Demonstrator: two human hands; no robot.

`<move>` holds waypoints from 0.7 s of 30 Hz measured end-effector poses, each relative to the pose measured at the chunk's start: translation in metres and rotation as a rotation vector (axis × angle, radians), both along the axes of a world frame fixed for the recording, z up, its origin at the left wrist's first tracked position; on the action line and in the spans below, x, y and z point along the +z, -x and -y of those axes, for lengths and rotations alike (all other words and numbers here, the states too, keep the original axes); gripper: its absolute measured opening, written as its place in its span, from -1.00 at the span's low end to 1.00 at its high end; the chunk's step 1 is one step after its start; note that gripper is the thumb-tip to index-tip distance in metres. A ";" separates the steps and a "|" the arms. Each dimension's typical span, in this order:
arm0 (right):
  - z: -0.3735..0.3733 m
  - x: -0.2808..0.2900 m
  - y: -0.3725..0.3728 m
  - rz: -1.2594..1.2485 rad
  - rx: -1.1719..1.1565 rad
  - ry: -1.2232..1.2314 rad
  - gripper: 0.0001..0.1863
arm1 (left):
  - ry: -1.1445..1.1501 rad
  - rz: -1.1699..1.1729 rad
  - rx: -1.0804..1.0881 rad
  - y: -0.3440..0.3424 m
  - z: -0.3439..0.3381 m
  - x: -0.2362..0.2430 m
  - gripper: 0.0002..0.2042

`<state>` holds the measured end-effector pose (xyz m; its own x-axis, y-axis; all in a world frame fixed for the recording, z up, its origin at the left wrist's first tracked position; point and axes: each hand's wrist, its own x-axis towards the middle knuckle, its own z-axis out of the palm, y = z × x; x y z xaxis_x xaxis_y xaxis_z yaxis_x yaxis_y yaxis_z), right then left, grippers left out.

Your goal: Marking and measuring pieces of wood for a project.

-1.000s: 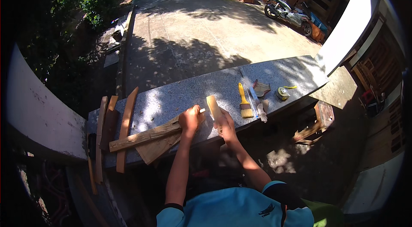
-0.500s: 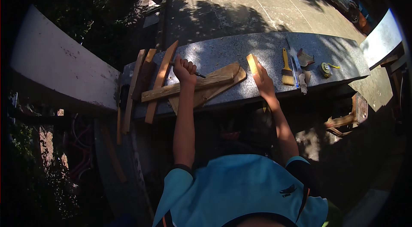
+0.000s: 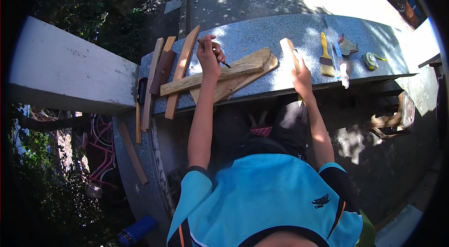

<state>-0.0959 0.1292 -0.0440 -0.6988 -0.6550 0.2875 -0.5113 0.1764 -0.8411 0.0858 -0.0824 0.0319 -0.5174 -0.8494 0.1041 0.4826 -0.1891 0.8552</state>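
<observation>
My left hand (image 3: 210, 57) is closed around a slim dark pointed tool (image 3: 227, 64), its index finger lifted. The tool's exact kind is unclear. Its tip hangs over a rough wooden strip (image 3: 210, 77), which lies slantwise across a wider flat board (image 3: 252, 78). To the right, my right hand (image 3: 303, 78) grips a pale wooden block (image 3: 287, 50) by its near right side, above the stone bench (image 3: 262, 36). Left of my left hand, a narrow wooden slat (image 3: 184, 62) passes under the rough strip's left end.
More slats (image 3: 152, 83) and a dark brown wooden piece (image 3: 162, 73) lie at the bench's left, by a white wall (image 3: 79, 67). A yellow-handled paintbrush (image 3: 325, 55), a ruler (image 3: 334, 43), a white tube (image 3: 344, 74) and a tape measure (image 3: 371, 61) lie on the right.
The view has shifted, and the bench sits higher in it. My left hand's fingers have loosened from a tight fist around the dark tool. My right hand still holds the block.
</observation>
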 end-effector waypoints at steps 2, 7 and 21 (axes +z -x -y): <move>-0.001 0.005 0.000 0.054 0.013 -0.030 -0.41 | -0.060 -0.049 0.118 0.009 -0.001 -0.008 -0.69; 0.005 -0.004 0.003 0.010 0.023 0.056 -0.41 | -0.078 -0.043 0.132 0.019 0.004 -0.014 -0.71; 0.007 -0.004 -0.001 -0.062 -0.024 0.055 -0.44 | 0.027 -0.098 -0.102 0.019 0.004 -0.030 -0.76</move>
<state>-0.0949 0.1227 -0.0480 -0.6942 -0.6199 0.3658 -0.5586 0.1435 -0.8169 0.0664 -0.0860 0.0017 -0.5869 -0.7893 0.1802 0.5432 -0.2189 0.8105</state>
